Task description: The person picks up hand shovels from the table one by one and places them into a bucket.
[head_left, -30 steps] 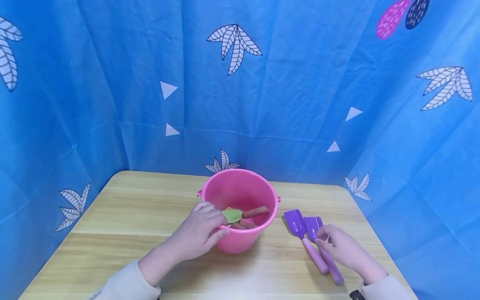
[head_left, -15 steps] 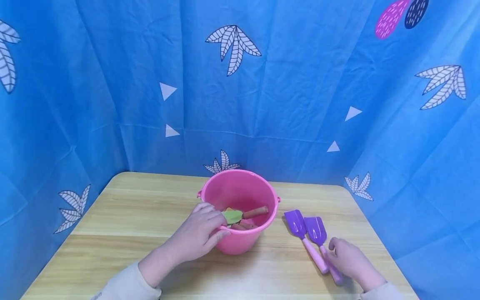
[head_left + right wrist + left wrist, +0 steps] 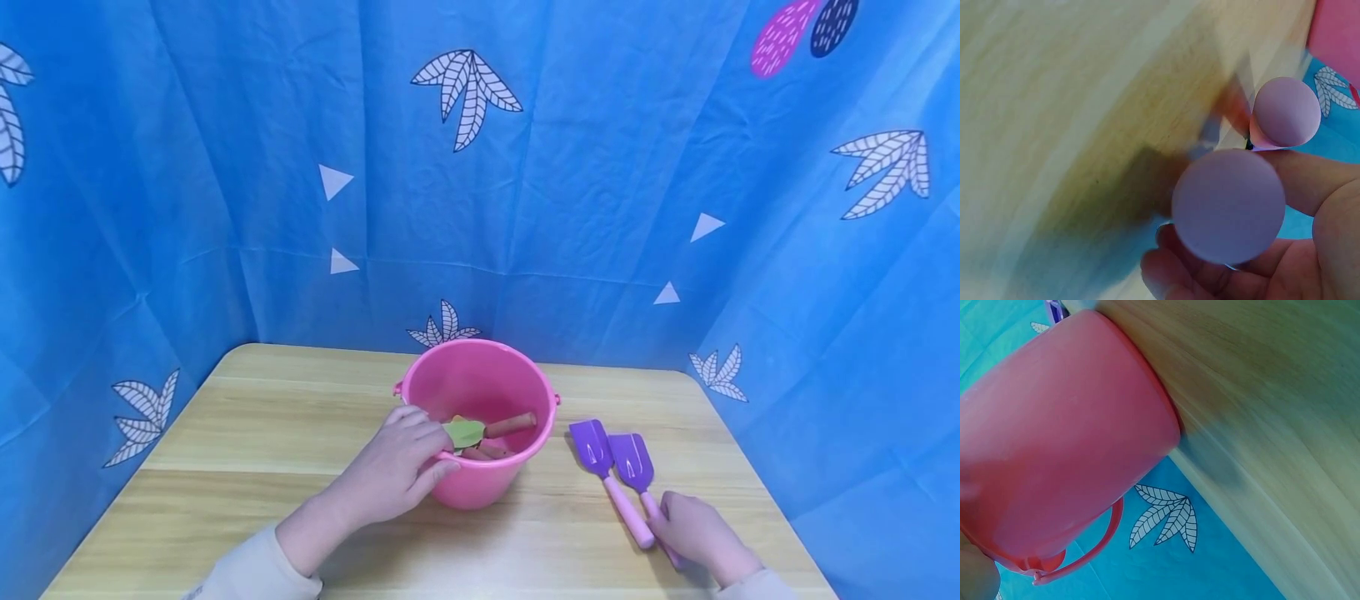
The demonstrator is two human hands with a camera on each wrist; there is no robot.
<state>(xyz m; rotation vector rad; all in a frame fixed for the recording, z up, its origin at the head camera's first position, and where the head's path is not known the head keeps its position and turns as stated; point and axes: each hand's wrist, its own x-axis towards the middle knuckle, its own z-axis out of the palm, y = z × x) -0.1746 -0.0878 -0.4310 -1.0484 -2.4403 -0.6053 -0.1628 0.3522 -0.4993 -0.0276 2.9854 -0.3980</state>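
Note:
My left hand (image 3: 393, 462) grips the near left rim of a pink bucket (image 3: 472, 487), thumb outside and fingers over the edge. Inside lie a small green-bladed trowel (image 3: 465, 432) with a wooden handle and other wooden handles. To the right, two purple toy shovels with pink handles lie side by side, blades pointing away from me. My right hand (image 3: 697, 533) holds the right-hand shovel (image 3: 632, 461) by its handle. In the right wrist view the round handle end (image 3: 1229, 206) sits between thumb and fingers. The left-hand shovel (image 3: 592, 450) lies just beside it.
The wooden table (image 3: 300, 400) has rounded back corners. A blue curtain (image 3: 480, 208) with leaf prints stands behind it and along both sides. The bucket's handle (image 3: 1094, 550) hangs down its far side in the left wrist view.
My right hand has moved from near the right-hand shovel's blade down toward its handle end and now grips the handle. The left hand and bucket have stayed put.

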